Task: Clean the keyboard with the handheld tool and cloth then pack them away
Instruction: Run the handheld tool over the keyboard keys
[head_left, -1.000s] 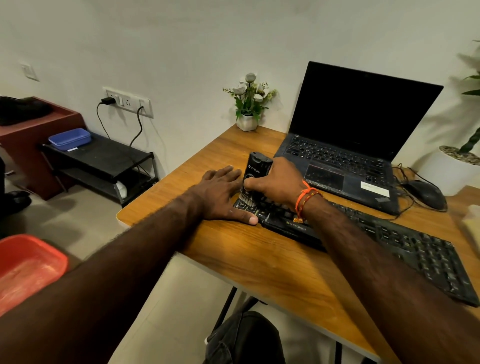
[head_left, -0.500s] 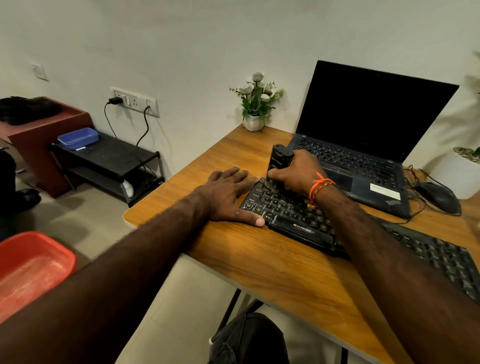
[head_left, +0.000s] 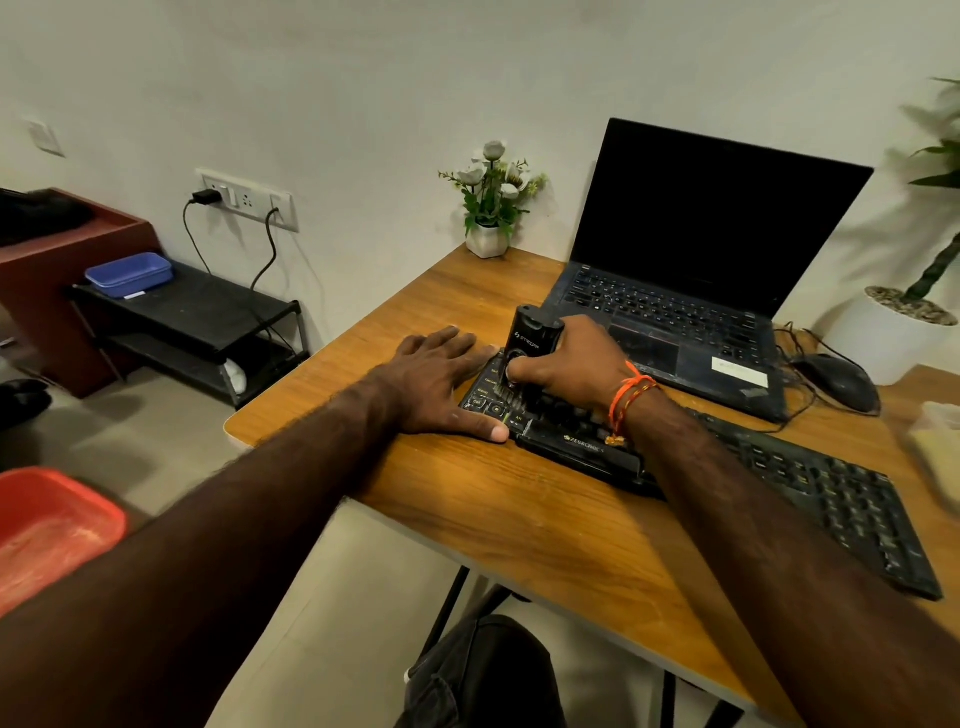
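A person's right hand (head_left: 576, 366) at centre frame grips a black handheld tool (head_left: 530, 343) upright, thumb on its front, its lower end down on the left end of a black keyboard (head_left: 779, 478) that runs diagonally to lower right across a wooden desk (head_left: 519, 519). The left hand (head_left: 441, 384) lies flat, fingers straight, beside the keyboard's left edge — holding nothing. A pale cloth (head_left: 937, 447) sits blurred at the right edge.

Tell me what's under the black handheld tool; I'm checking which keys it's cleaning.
The handheld tool, held by the right hand, has its bristled end on the keyboard, at its left-end keys. The keys directly beneath are covered.
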